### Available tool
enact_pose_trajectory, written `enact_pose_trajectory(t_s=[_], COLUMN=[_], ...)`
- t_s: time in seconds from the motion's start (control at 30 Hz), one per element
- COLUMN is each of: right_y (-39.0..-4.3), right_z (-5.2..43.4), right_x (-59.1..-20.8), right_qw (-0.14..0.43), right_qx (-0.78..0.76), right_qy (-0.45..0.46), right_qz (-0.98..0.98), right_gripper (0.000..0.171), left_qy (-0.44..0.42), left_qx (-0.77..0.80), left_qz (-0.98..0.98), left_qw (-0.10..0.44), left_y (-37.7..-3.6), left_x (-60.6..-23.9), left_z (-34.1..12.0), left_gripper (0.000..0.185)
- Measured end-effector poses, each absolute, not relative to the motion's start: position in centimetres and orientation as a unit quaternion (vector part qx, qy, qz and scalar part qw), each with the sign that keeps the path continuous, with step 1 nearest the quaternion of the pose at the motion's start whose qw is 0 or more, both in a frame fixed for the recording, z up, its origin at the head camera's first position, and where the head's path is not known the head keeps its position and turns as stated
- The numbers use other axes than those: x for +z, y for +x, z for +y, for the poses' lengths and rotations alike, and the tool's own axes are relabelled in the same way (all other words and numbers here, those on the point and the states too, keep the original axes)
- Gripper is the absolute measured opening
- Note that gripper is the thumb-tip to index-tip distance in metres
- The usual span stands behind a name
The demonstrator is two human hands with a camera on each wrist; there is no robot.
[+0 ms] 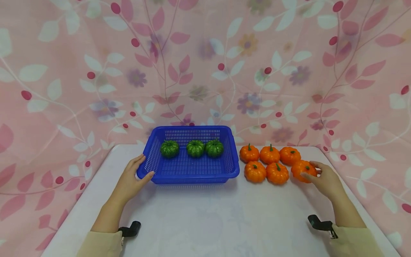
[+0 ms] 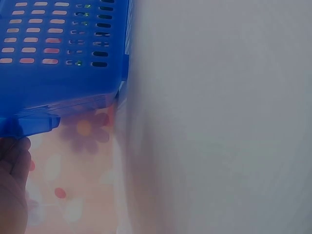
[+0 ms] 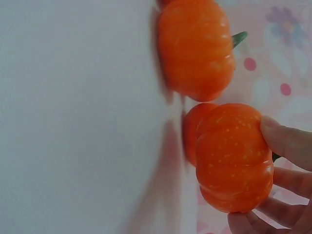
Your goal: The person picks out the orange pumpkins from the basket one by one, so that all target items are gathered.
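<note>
A blue plastic basket [image 1: 192, 178] with slotted sides stands on the table and holds three glossy green pumpkins [image 1: 196, 148] in a row. My left hand [image 1: 131, 178] touches the basket's left front corner, its fingers along the rim and thumb near the front edge. In the left wrist view, fingertips [image 2: 19, 146] meet the blue rim [image 2: 29, 126]. My right hand [image 1: 325, 178] grips a small orange pumpkin [image 1: 302, 170] between thumb and fingers. In the right wrist view this orange pumpkin [image 3: 235, 158] is held slightly above the table.
Several more orange pumpkins [image 1: 269, 155] sit in two rows between the basket and my right hand. A white cloth covers the table [image 1: 208, 217]. Pink floral fabric [image 1: 199, 71] hangs behind and at both sides.
</note>
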State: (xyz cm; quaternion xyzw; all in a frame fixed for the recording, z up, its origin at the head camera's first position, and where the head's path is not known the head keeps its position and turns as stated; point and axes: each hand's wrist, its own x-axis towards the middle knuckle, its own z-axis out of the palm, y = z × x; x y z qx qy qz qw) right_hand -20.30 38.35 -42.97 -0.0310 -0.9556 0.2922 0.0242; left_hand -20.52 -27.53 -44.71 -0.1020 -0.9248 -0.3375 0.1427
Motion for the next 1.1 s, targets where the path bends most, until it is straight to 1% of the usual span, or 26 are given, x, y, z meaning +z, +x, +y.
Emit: enact_pose_trajectory(t_s=[0.17, 0.4, 0.8, 1.1], right_y=[-20.8, -21.4, -21.2, -21.2], right_z=[38.7, 38.8, 38.4, 38.1], right_x=[-43.8, -44.4, -44.4, -44.1], right_qw=[0.006, -0.029, -0.034, -0.035], right_qx=[0.291, 0.294, 0.301, 0.302], right_qy=[-0.034, -0.042, -0.054, -0.043], right_qz=[-0.956, -0.954, -0.951, -0.952], right_gripper=[0.080, 0.084, 0.084, 0.082], left_qy=[-0.102, -0.101, -0.098, -0.092], left_qx=[-0.339, -0.340, -0.341, -0.327], left_qz=[-0.925, -0.925, -0.926, -0.934], left_qw=[0.140, 0.138, 0.131, 0.108], left_y=[-20.6, -20.5, -20.5, -20.4], left_x=[-44.7, -44.5, -44.5, -44.2], left_z=[-27.5, -27.4, -27.5, -27.7], left_gripper=[0.079, 0.079, 0.080, 0.083])
